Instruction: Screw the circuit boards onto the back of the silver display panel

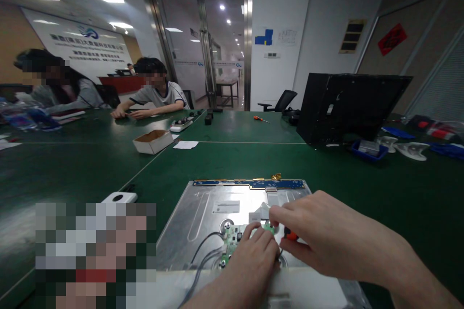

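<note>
In front of me a flat display panel (203, 207) lies with its silver metal back up, a narrow blue circuit strip (250, 184) along its far edge. A green circuit board (232, 234) with several grey and black cables (205, 246) sits near the panel's front. My left hand (252, 260) is on this board, its bent fingers closed over the middle, hiding part of it. Just to the right, my right hand (315, 236) is closed round a screwdriver (291, 234) with an orange and black handle. Its tip is hidden by my hands.
An open cardboard box (152, 142) and white paper (186, 145) lie ahead. Another screwdriver (261, 119) rests farther back. A black monitor (351, 108) and blue tray (369, 149) stand right. A white device (121, 197) is left. Two people sit across the green table (232, 159).
</note>
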`<state>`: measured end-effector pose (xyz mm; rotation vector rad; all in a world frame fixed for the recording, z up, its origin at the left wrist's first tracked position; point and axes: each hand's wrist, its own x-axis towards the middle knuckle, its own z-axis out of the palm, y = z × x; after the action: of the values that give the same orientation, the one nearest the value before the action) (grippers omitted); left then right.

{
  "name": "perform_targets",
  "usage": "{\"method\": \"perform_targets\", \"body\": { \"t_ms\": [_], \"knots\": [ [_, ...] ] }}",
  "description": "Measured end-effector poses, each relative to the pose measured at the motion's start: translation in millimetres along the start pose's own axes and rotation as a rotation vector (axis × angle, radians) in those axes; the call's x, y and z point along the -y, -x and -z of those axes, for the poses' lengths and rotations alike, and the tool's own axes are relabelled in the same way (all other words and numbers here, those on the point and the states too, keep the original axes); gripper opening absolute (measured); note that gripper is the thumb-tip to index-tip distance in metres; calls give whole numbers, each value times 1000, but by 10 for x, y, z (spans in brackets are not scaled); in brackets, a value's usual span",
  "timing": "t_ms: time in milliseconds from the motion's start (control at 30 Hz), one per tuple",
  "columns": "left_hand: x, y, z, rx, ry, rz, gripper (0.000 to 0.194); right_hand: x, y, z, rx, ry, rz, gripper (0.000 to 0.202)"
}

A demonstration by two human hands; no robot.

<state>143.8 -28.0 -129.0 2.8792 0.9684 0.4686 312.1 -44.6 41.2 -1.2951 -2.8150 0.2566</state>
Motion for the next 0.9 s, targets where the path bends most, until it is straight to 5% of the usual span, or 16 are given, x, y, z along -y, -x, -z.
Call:
{"method": "perform_targets", "body": {
  "t_ms": [533, 900],
  "knots": [
    [-21, 0, 92, 32, 24, 4, 18, -24, 5, -25, -8, -40, 33, 10],
    [21, -13, 3, 22, 73, -5, 16, -3, -50, -8, -25, 14, -1, 15]
  ]
}}
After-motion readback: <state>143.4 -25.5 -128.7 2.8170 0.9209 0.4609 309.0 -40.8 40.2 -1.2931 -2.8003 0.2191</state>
